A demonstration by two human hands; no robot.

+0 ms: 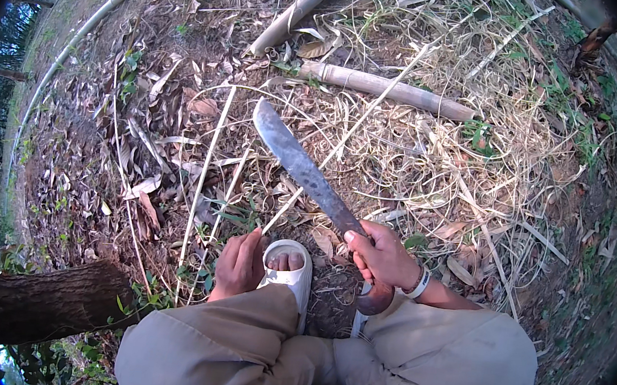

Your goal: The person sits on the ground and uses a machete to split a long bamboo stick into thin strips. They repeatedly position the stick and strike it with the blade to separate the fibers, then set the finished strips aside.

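Trousered knees sit behind the right hand, which clasps a machete over shavings suggesting much trimming done, the long strip at the left hand, whose hold is unclear, perhaps remaining.

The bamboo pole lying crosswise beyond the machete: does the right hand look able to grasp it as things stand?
Probably not: the right hand is closed around the machete, and the bamboo pole lies ahead of it, with pale shavings between.

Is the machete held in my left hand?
No, the right hand grips the machete by its handle, while the left hand is beside the white sandal.
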